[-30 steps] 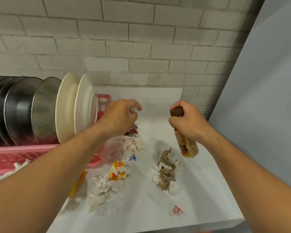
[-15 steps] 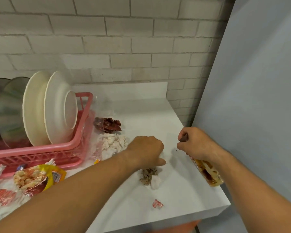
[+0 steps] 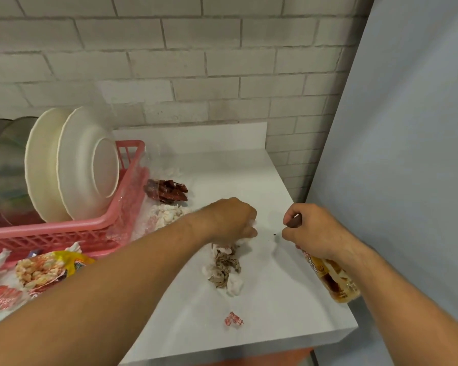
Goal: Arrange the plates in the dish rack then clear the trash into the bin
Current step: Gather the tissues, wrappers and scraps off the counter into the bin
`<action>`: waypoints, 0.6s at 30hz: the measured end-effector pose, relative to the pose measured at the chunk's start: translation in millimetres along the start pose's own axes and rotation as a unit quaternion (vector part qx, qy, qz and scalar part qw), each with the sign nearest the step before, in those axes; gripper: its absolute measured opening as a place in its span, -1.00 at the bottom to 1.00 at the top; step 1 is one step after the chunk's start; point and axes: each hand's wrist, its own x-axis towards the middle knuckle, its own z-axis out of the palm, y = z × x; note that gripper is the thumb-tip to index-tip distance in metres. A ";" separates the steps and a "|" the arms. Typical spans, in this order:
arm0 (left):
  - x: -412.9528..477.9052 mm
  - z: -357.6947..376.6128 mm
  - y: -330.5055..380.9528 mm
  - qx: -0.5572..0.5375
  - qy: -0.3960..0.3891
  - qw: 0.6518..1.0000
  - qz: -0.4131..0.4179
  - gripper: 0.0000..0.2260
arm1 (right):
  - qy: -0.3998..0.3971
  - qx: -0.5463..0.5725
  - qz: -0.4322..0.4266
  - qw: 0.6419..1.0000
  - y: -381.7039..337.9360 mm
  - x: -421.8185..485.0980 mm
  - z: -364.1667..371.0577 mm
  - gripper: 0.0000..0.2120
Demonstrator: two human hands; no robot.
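The left hand [image 3: 230,220] pinches crumpled tissue trash [image 3: 225,265] on the white countertop [image 3: 275,307]; the right hand [image 3: 312,231] grips a brown-capped bottle [image 3: 331,278]. White plates [image 3: 72,165] stand in the pink dish rack [image 3: 90,228] against a pale brick wall [image 3: 169,62].

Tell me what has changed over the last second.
The left hand moved from beside the dish rack down to the tissue pile and closed on a white tissue at its top. The right hand dropped lower, still gripping the bottle. The plates stayed racked; the red wrapper stayed put.
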 end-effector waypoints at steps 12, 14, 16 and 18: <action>-59.2 56.0 8.4 0.092 -0.073 0.993 0.032 -0.68 | -0.002 0.000 -0.047 0.999 -16.6 -3.0 16.7 -0.89; -58.0 63.2 11.0 0.107 -0.070 0.991 0.024 -0.71 | -0.003 0.005 -0.048 0.999 -17.8 -4.6 19.4 -0.89; -57.2 66.2 13.7 0.111 -0.053 0.992 0.023 -0.75 | -0.003 0.010 -0.052 0.999 -20.2 -6.3 23.1 -0.88; -57.1 65.6 15.3 0.120 -0.036 0.992 0.031 -0.76 | 0.003 0.021 -0.055 0.998 -22.9 -7.1 26.0 -0.87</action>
